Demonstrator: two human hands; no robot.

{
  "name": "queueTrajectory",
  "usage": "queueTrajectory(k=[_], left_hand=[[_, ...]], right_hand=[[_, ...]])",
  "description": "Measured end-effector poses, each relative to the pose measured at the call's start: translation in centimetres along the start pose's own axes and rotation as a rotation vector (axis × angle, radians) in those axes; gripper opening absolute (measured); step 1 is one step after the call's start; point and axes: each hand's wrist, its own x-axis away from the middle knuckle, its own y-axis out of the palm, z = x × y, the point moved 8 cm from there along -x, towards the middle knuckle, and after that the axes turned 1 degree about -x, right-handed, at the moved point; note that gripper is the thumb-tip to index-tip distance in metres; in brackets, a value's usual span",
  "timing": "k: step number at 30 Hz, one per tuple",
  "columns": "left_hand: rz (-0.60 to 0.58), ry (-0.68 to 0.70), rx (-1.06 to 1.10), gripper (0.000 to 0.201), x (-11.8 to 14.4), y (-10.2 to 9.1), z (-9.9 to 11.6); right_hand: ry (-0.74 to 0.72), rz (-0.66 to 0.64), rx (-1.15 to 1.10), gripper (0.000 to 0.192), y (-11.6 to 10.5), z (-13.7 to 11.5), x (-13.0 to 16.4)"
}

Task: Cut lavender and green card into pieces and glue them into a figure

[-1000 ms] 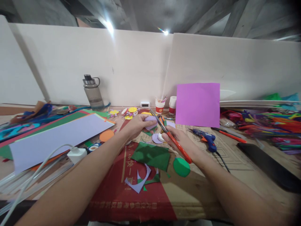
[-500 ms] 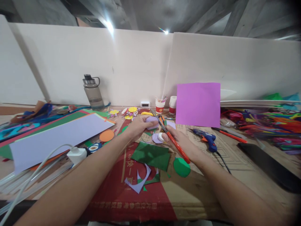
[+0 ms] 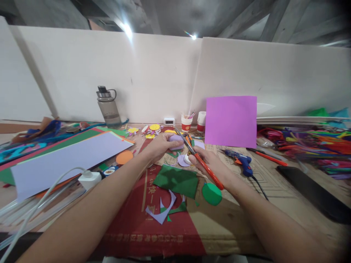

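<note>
My left hand [image 3: 160, 146] pinches a rounded lilac piece [image 3: 176, 142] between thumb and fingers, above the middle of the cardboard. The red-handled scissors [image 3: 207, 168] are in my right hand [image 3: 210, 160], their metal blades pointing away and lying against the lilac piece's right edge. Below the hands, a lilac disc [image 3: 182, 160] rests beside a small white round thing. Nearer me are a dark green sheet [image 3: 177, 181], a green disc [image 3: 212, 194] and curved lilac scraps [image 3: 163, 216].
A purple sheet [image 3: 230, 122] stands upright at the back. To the right lie a blue glue gun [image 3: 242, 162] with its cord and a black flat object [image 3: 312, 191]. On the left are stacked coloured sheets [image 3: 71, 162], a white plug [image 3: 89, 179] and a water bottle [image 3: 108, 107].
The lilac piece has turned slightly in my left hand. The scissors' handles have shifted a little to the right; everything on the table lies as before.
</note>
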Motion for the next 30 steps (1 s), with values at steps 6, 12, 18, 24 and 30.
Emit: queueTrajectory(k=[6,12,18,24,30], left_hand=[[0.067,0.012,0.081,0.044,-0.39,-0.77,-0.3],[0.031,0.032,0.05,0.043,-0.37,-0.22,-0.83],[0.029,0.029,0.002,0.039,-0.26,-0.23,-0.69],[0.018,0.003,-0.033,0.035,-0.3,-0.6,-0.4],[0.061,0.008,0.064,0.04,-0.47,-0.66,-0.67]], right_hand=[[0.015,0.017,-0.023,0.023,-0.14,0.04,-0.04],[0.003,0.011,-0.034,0.019,0.04,-0.06,-0.05],[-0.025,0.014,-0.014,0.019,-0.13,-0.16,-0.18],[-0.03,0.018,0.025,0.026,-0.6,-0.65,-0.06],[-0.009,0.012,0.022,0.028,-0.46,-0.28,-0.08]])
